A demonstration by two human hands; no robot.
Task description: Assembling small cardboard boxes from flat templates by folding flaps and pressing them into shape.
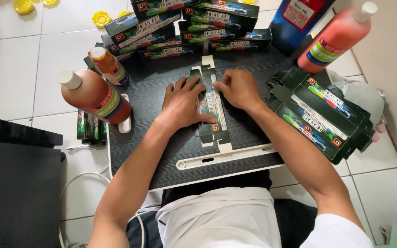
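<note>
Both hands press flat on one thing. The left hand (183, 103) lies palm down with its fingers spread across the left half of a flat carton blank (211, 110), a dark green printed cardboard sheet not yet folded into a box. The right hand (238, 88) comes in from the right, fingers bent and tips pushing down on the blank's far right part, just beside the left hand's fingertips. Neither hand grips or pinches; both bear down, which looks like a way to hold the card flat or crease it along its length. The blank lies lengthwise near to far in the middle of the surface (161, 151), under both hands, with its tabbed ends showing beyond them at the near and far sides.

The surface is a small dark wood-grain board with a white rim and a white slotted handle (226, 157) along its near edge, resting across the person's lap. On the right lies a fanned stack of flat blanks (320, 117), within easy reach of the right hand. At the far edge stands a pile of finished boxes (189, 27) of the same print, well out of the way of the hands. On the left stand a large brown bottle (95, 95) with a white cap and a smaller orange bottle (110, 65); far right stands a red bottle (338, 36). More blanks (90, 127) lie on the tiled floor (10, 69) to the left.
</note>
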